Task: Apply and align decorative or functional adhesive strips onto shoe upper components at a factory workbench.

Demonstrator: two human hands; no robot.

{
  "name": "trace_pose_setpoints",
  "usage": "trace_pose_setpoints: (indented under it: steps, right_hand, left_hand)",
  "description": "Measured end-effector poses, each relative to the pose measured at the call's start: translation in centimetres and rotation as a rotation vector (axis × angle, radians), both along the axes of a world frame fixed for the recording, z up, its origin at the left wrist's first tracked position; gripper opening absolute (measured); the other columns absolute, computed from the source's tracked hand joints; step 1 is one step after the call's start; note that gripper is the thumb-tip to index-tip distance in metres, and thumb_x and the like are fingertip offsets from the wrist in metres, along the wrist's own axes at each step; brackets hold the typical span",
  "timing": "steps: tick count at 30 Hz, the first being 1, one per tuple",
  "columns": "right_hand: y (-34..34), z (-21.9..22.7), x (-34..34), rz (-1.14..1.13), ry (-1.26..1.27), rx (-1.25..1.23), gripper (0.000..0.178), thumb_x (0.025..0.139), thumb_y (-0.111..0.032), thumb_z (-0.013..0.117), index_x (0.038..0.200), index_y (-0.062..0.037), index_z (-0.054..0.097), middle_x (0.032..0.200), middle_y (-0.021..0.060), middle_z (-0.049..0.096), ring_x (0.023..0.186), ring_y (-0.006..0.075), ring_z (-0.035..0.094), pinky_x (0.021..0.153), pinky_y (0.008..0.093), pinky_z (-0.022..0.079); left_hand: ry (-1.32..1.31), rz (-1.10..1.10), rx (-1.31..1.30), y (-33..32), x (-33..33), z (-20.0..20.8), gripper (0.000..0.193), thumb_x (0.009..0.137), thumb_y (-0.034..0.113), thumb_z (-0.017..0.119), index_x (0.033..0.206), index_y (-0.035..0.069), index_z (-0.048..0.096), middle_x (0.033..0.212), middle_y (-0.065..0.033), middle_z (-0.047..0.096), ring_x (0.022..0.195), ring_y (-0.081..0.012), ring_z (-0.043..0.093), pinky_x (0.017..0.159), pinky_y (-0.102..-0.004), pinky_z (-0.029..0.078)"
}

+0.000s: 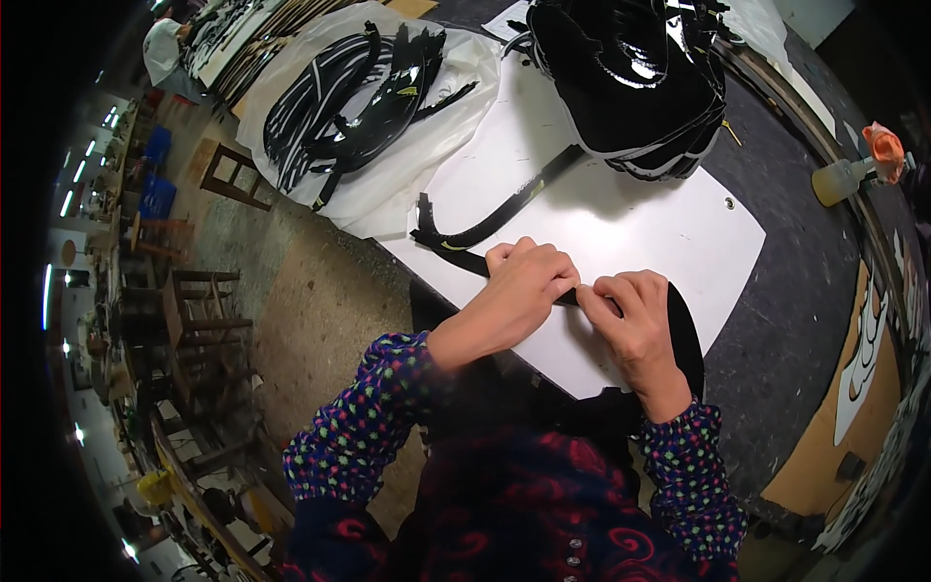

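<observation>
The left hand (531,276) and right hand (630,315) have a closed pinch grip on 1 black strip (473,260) over the white sheet (669,218). Handling appears mid-step; bagged strips (378,136) apparently remain.

Wooden stool (205,163) on floor (320,301) — yellowish bottle (832,186)

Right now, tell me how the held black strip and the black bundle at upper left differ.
The held strip shows as one narrow band; the bundle is many pieces, looped together. The left hand and right hand grip the held strip; no hand touches the bundle. The held strip is over the white board; the bundle lies on translucent plastic sheeting. Both are black.
</observation>
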State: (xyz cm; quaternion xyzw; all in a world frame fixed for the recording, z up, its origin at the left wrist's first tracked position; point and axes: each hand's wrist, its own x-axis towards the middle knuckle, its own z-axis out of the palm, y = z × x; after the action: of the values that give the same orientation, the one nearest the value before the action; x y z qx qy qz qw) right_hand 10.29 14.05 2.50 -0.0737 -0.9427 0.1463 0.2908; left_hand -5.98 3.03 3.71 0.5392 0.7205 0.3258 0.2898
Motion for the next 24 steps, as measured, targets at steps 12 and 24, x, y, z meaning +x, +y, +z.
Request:
trace_pose_setpoints:
  steps: [12, 24]
  right_hand:
    - [0.5, -0.4, -0.1, -0.045, 0.07, -0.325, 0.026, 0.082, -0.002, 0.07, 0.106, -0.0048, 0.063, 0.092, 0.0058, 0.063, 0.085, 0.0237, 0.058, 0.081, 0.036, 0.041]
    - [0.6, -0.8, 0.0, 0.015, 0.093, -0.326, 0.032, 0.08, 0.002, 0.07, 0.11, -0.0025, 0.061, 0.088, 0.006, 0.063, 0.081, 0.0228, 0.059, 0.081, 0.0352, 0.041]
  left_hand:
    - [0.015, -0.019, 0.025, -0.4, -0.2, -0.4, 0.016, 0.098, 0.02, 0.05, 0.099, 0.011, 0.064, 0.092, -0.0034, 0.058, 0.094, -0.0201, 0.049, 0.096, -0.0383, 0.026]
    - [-0.047, -0.022, -0.063, 0.0, -0.3, 1.1, 0.023, 0.096, 0.028, 0.055, 0.094, 0.008, 0.066, 0.088, -0.0033, 0.06, 0.091, -0.0191, 0.049, 0.094, -0.0377, 0.026]
